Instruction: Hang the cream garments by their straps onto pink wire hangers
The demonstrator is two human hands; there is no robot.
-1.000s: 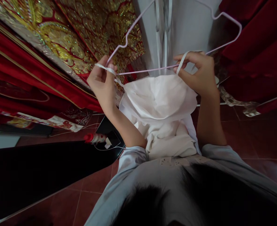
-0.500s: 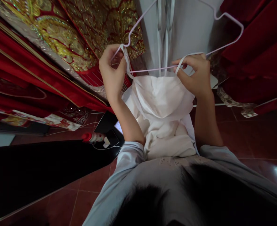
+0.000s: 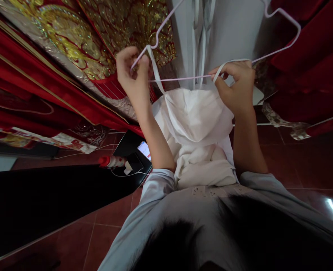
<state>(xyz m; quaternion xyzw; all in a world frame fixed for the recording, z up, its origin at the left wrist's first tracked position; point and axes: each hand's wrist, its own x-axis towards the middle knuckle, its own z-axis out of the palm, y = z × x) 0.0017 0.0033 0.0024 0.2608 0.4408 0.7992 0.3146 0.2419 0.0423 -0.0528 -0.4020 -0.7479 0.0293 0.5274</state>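
Note:
A pale pink clothes hanger [image 3: 180, 79] spans the space between my hands, its top running out of view. Loosely curled about the hanger's left corner is my left hand [image 3: 134, 73], with the fingertips partly hidden. Just beside it, a white strap [image 3: 155, 67] loops over the hanger's left arm and runs down to a white garment [image 3: 194, 113]. My right hand [image 3: 236, 81] pinches the hanger's lower bar at the right. The other white strap [image 3: 219, 70] passes over its fingers. Below the bar, the garment hangs in soft folds against my front.
Red and gold sequined garments [image 3: 56, 41] hang at the left, dark red cloth [image 3: 319, 67] at the right. A black surface [image 3: 56, 199] at lower left carries a red-capped bottle [image 3: 112, 162], a lit phone [image 3: 144, 149] and a white cable [image 3: 135, 174]. Reddish tiles [image 3: 110, 214] cover the floor.
My left hand has shifted slightly left, off the left strap, which now hangs straighter from the hanger. The hanger's upper part has moved a little right. My right hand keeps its pinch.

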